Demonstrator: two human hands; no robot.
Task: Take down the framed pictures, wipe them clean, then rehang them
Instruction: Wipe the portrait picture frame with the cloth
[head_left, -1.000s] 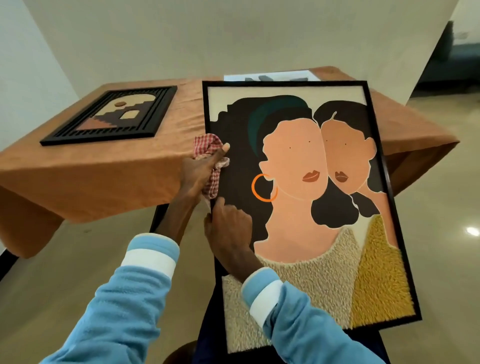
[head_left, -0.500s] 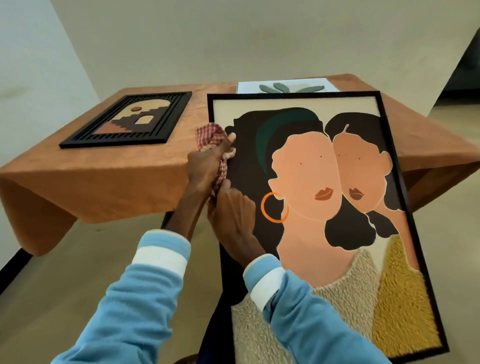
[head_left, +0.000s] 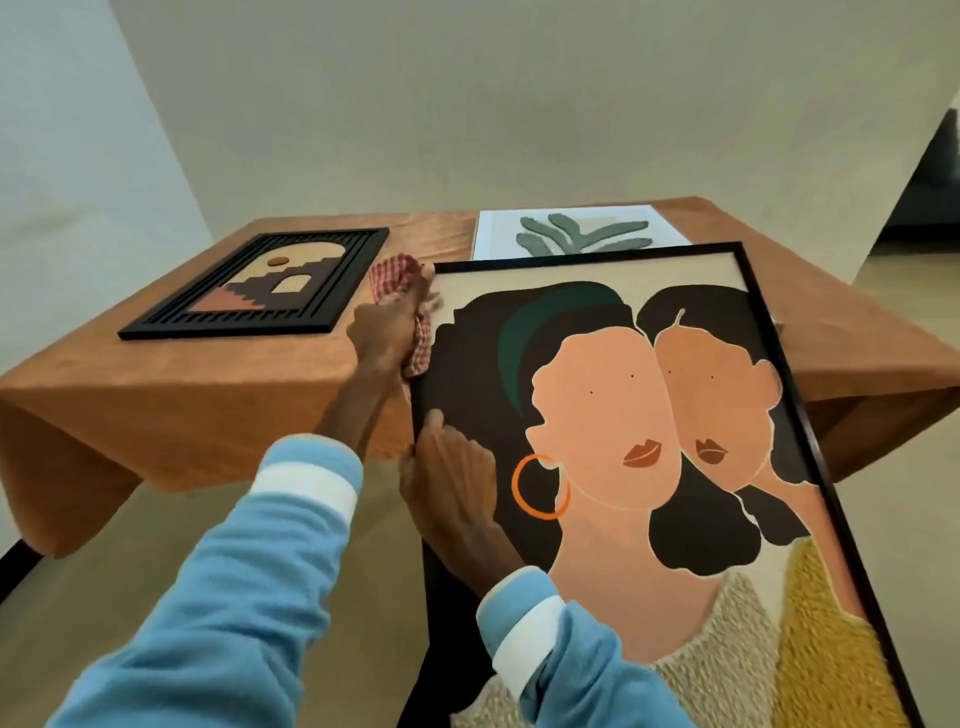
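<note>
Left hand (head_left: 387, 332) grips the cloth (head_left: 400, 280) at the portrait's (head_left: 649, 467) top-left corner; right hand (head_left: 452, 483) pinches its left edge, just below. It only leans on the desk (head_left: 208, 395), so a hard wipe could slide it off.

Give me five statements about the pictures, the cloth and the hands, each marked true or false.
1. The left hand holds a checked cloth at the big portrait's upper left corner. True.
2. The right hand holds a spray bottle. False: it steadies the portrait's left edge.
3. The black-framed arch picture hangs on the wall. False: it lies flat on the table.
4. A plant picture lies behind the portrait. True.
5. The tablecloth is blue. False: it is orange-brown.
</note>
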